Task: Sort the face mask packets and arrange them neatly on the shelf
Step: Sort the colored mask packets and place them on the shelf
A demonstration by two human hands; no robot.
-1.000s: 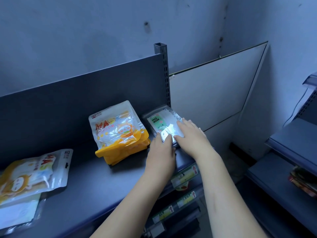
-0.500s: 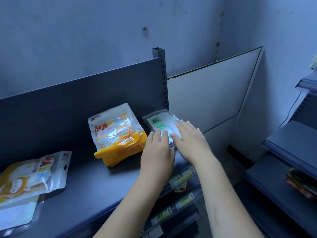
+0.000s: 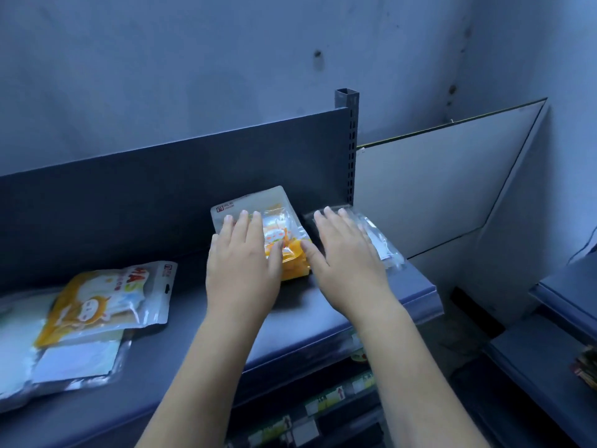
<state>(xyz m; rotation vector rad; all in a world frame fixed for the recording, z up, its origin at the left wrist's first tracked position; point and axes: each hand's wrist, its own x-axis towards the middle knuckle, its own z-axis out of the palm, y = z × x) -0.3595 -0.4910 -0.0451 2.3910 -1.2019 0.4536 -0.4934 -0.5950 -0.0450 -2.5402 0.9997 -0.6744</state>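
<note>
On the dark shelf (image 3: pixel 323 318), two piles lie side by side at the right end: the yellow cartoon mask packets (image 3: pixel 279 226) and, by the upright (image 3: pixel 351 150), the clear face mask packets (image 3: pixel 379 242). My left hand (image 3: pixel 242 263) has crossed from the clear pile to the yellow one; my right hand (image 3: pixel 345 257) stays on the clear one. Both press flat, fingers straight, gripping nothing. I judge these piles squared; the loose packets (image 3: pixel 106 299) at the left wait.

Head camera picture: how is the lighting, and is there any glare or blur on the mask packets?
Head view: dim, bluish light; pale glare on the clear packet under the right hand; print on the yellow packet under the left hand is soft; the loose packets at far left look blurred; a faint shadow on the shelf beneath the hands.
</note>
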